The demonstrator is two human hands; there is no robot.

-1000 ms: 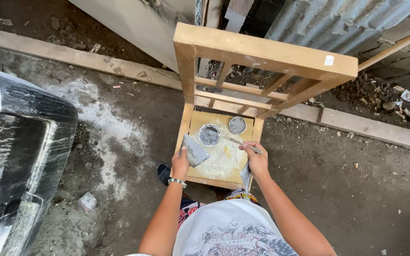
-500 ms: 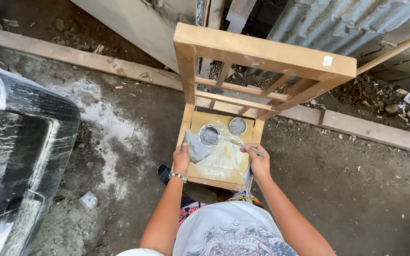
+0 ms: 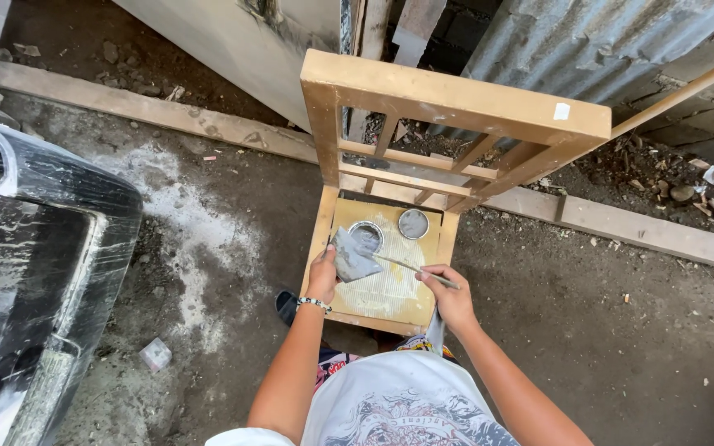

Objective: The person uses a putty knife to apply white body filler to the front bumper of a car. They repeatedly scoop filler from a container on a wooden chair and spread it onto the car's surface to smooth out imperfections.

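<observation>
Head view, looking straight down: a wooden chair (image 3: 423, 165) stands on a dirt floor, its seat serving as a small work surface. The left hand (image 3: 324, 272) is closed on a grey scraper (image 3: 352, 256), gripping it at its near edge so the flat blade reaches out over the seat just beyond the fingers, tilted as if to carry paste on its face. The right hand (image 3: 448, 299) is closed around a thin stick (image 3: 411, 266), held like a pen; the stick runs from this hand across toward the left one, its far tip at or just beside the scraper's edge, a hold that seems suited to spreading or picking up something there.

Just beyond the left hand, partly under the scraper, sits an open tin (image 3: 367, 235) with grey contents. Its lid (image 3: 413, 223) lies flat beside it, a little farther from the right hand, placed within easy reach. Between the two hands the seat is smeared with pale streaks.

Well to the left of the left hand is a black car panel (image 3: 26, 272) wrapped in clear film. Beyond the chair run a wooden beam (image 3: 126, 103) and a corrugated sheet (image 3: 555, 41).
</observation>
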